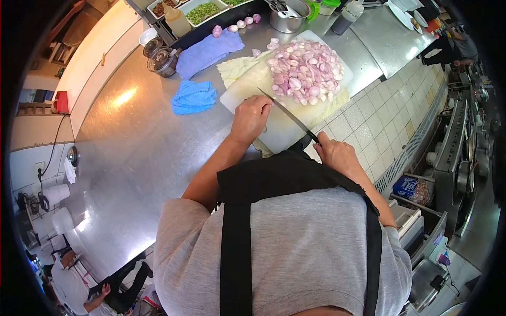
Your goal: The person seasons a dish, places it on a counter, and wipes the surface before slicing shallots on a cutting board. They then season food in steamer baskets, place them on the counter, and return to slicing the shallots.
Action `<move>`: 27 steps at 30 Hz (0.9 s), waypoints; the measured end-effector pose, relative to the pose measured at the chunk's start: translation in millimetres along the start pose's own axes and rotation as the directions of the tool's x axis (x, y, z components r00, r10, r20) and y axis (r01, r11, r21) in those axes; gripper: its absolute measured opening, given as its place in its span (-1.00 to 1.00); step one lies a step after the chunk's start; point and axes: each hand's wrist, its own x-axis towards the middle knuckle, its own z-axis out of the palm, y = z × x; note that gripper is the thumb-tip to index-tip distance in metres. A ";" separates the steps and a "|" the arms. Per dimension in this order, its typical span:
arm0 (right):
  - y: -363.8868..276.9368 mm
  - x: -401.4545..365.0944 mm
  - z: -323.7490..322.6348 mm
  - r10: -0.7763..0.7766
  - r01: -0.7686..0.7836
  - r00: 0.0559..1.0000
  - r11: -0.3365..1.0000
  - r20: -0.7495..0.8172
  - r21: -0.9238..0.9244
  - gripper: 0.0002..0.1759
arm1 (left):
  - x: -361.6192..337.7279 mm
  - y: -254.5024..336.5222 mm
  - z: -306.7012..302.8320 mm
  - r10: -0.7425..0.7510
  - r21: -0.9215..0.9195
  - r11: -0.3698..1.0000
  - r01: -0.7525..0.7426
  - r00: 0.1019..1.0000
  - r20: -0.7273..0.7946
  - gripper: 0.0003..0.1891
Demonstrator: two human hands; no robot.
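Observation:
My right hand (337, 152) is closed round the dark handle of a kitchen knife (288, 112). Its long blade slants over the white cutting board (280, 131), the tip pointing away to the left. Beside the blade, my left hand (252, 118) rests on the board with fingers curled together; whatever they pinch is hidden. A big heap of peeled, pinkish-purple shallots (305, 71) covers the far part of the board. A few loose shallots (273, 44) lie just off its far edge. Under the board shows a pale yellowish cloth (240, 69).
Left of the board lie a blue cloth (194, 97) and a purple-blue towel (210, 52) on the steel table (132, 158). Beyond are jars (162, 62), whole shallots (241, 24), a squeeze bottle (175, 20), chopped greens (203, 11) and a metal pot (289, 21). Other people stand farther off.

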 end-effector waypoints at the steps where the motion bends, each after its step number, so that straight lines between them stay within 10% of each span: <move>1: -5.4 -2.1 -8.1 0.015 -0.015 1.000 1.000 0.015 -0.003 -0.72 | 0.1 0.4 0.7 0.001 0.000 1.000 -0.001 1.000 -0.003 -0.97; 27: -2.3 -2.5 -15.3 0.044 -0.060 0.992 0.989 0.120 0.135 -0.72 | -1.8 -1.0 1.2 -0.012 0.024 1.000 0.012 1.000 -0.003 -0.98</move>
